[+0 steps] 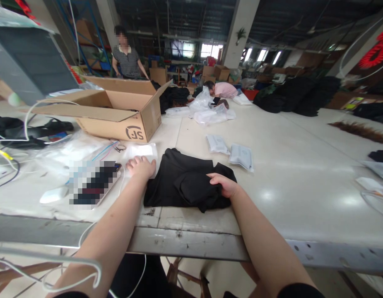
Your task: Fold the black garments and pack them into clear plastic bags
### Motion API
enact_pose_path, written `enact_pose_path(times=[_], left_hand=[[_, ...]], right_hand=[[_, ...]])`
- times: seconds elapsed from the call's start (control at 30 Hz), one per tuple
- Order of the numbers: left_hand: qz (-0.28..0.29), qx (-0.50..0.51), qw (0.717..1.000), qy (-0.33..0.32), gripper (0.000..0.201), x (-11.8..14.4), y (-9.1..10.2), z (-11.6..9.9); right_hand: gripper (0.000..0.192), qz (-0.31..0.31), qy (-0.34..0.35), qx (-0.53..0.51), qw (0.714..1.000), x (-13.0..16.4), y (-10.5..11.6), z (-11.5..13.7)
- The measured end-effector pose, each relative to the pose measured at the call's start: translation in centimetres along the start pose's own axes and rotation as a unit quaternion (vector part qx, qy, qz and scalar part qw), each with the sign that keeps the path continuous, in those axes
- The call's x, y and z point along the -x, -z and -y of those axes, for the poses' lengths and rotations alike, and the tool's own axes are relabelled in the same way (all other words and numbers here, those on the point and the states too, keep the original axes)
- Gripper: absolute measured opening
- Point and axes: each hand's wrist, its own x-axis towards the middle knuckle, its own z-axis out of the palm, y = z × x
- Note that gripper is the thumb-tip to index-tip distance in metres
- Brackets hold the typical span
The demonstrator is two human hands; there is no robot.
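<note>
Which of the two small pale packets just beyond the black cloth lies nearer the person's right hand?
The pair's right one, a small, pale, flattish packet, lies nearer the right hand; its pale neighbour sits leftward and farther back.

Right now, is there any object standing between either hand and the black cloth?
Nothing visible stands in the way. The right hand is already on the black cloth. The left hand rests just beside the cloth's left edge, over a white packet that lies flat and seems no obstacle.
</note>
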Motion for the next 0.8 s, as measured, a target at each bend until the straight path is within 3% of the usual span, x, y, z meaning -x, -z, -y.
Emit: enact_pose_path(times=[0.17, 0.33, 0.53, 0.8], left_hand=[[0.021, 0.038, 0.998, -0.037, 0.088, -0.6, -0.8, 0.3], [-0.022, 0.022, 0.999, -0.037, 0.101, -1.2, -1.0, 0.6], [-0.071, 0.01, 0.997, -0.043, 0.067, -0.6, -0.2, 0.4], [-0.054, 0.008, 0.998, -0.039, 0.064, -0.7, -0.3, 0.9]], right_hand=[[0.03, -0.003, -0.001, 0.003, 1.0, 0.0, 0.2, -0.1], [0.031, -0.011, -0.002, 0.003, 1.0, 0.1, 0.0, 0.0], [0.031, -0.018, -0.007, -0.006, 1.0, 0.1, 0.0, 0.0], [0.032, -0.026, -0.008, -0.005, 1.0, 0.1, 0.1, 0.0]])
